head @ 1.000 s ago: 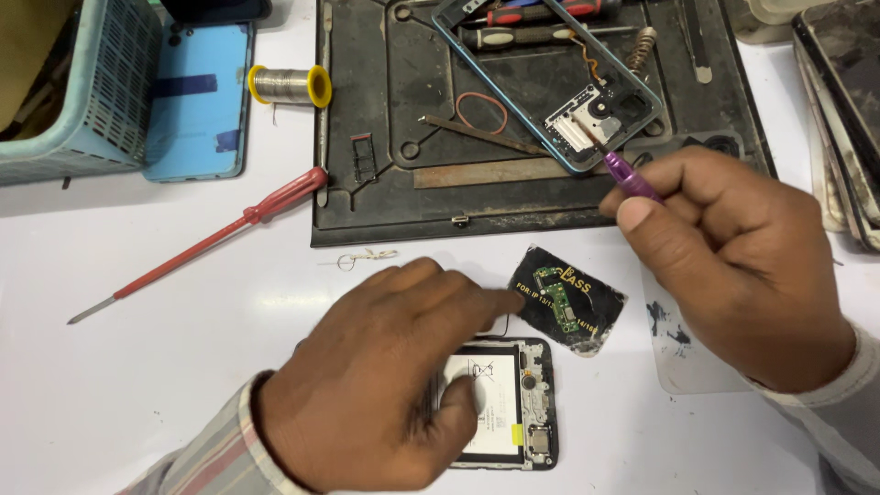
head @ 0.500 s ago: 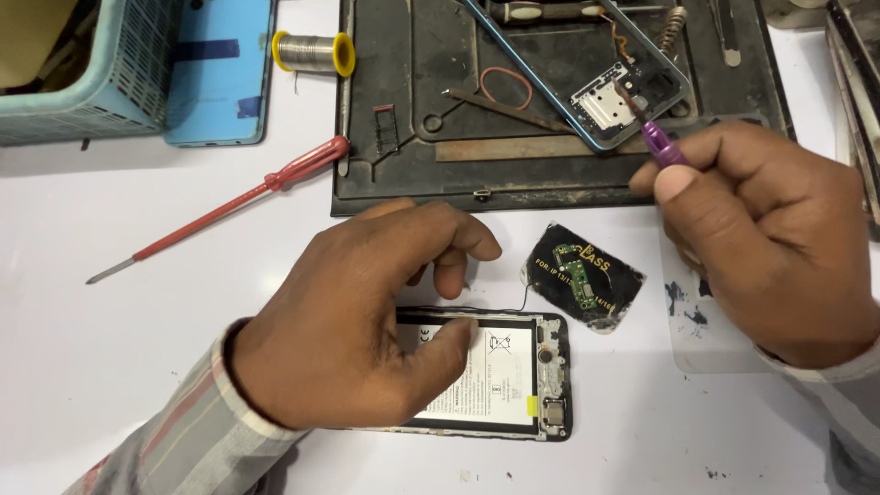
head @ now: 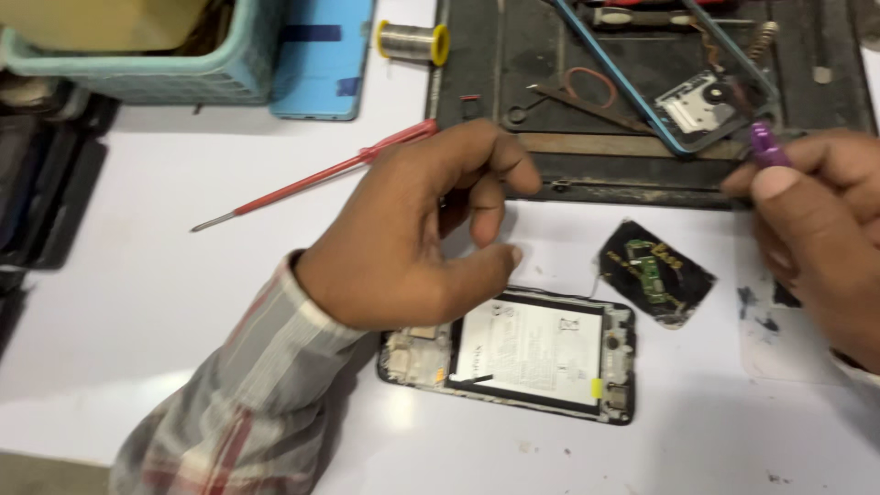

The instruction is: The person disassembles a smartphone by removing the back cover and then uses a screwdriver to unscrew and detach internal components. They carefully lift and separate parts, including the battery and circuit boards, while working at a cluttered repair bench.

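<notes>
White desk top fills my view, bare plastic-looking surface with a few dark smudges near its right edge. Along the far edge sits a dark, worn work mat holding a blue phone frame and small metal bits. Left of the mat I see a spool of solder wire, a light blue flat slab and, at the far left corner, a pale blue basket. A red-handled screwdriver lies slantwise between the basket and my left hand.

My left hand hovers above the opened phone, fingers loosely curled and a little spread, thumb tip close to the bent forefinger, gripping nothing that I can see. The phone lies flat toward the near edge, its white battery face up, just beneath and to the right of that hand; I cannot tell whether the palm touches its left end.

My right hand is at the right edge, thumb and fingers pinched on a purple tool whose tip points at the mat. A small black circuit piece lies between the two hands, beside the phone's far right corner
</notes>
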Demonstrator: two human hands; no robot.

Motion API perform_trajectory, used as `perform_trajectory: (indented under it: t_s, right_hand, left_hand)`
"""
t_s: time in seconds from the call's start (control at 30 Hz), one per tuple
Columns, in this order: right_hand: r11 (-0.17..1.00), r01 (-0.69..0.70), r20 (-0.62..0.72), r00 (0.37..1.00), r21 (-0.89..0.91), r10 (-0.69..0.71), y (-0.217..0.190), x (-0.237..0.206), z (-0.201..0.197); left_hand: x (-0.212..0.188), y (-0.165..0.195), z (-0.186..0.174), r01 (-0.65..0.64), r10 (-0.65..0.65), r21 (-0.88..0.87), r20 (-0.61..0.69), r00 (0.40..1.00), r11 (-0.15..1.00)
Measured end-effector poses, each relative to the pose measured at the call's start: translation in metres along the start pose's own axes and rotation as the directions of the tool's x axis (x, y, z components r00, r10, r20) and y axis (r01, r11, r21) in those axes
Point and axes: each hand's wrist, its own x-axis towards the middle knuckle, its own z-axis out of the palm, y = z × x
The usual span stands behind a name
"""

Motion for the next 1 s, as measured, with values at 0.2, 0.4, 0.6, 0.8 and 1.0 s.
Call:
perform_trajectory:
  t_s: [0.2,0.4,0.6,0.8,1.0]
  right_hand:
    - [0.996,-0.066,-0.04,0.997,-0.061,0.064,0.017,0.005,0.001]
    - [0.984,-0.112,-0.082,0.991,-0.139,0.101,0.022,0.004,-0.001]
    - [0.997,-0.06,-0.039,0.998,-0.046,0.058,0.026,0.008,-0.005]
    - [0.992,-0.085,-0.027,0.996,0.097,0.088,0.02,0.002,-0.01]
    - [0.992,-0.073,-0.029,0.997,0.104,0.077,0.003,-0.001,-0.009]
  left_hand:
    - [-0.002,-0.009,-0.004,0.008,-0.015,-0.07,-0.093,0.996,0.997]
    - [0.002,-0.002,-0.005,-0.026,0.025,-0.019,-0.042,0.999,1.0]
    - [0.009,0.013,-0.003,0.248,-0.332,0.369,0.183,0.925,0.896]
    - [0.015,0.02,0.003,0.284,-0.475,0.55,0.241,0.846,0.785]
    - [0.016,0.021,0.006,0.302,-0.514,0.583,0.236,0.825,0.754]
